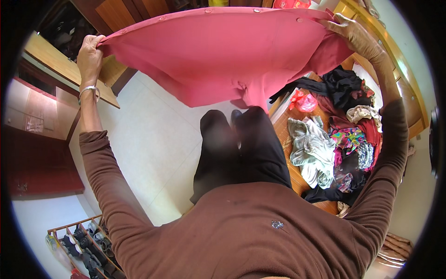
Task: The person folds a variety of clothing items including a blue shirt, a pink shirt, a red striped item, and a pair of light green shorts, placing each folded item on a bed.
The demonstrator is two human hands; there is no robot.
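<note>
A pink buttoned garment [216, 52] is stretched out between my two hands, with its row of buttons along the upper edge. My left hand [91, 52] pinches its left end, and a silver-coloured bangle is on that wrist. My right hand [350, 33] grips the upper right corner. The lower part of the cloth hangs in loose folds above my knees, with a small gathered bunch near its lower middle. What lies behind the cloth is hidden.
Beside me on the right, a wooden surface [291, 139] holds a pale garment [310, 150], a red plastic bag [303, 101] and a heap of mixed clothes [348, 139]. An open cabinet drawer [69, 73] stands at the upper left. A shoe rack [75, 223] is at the lower left.
</note>
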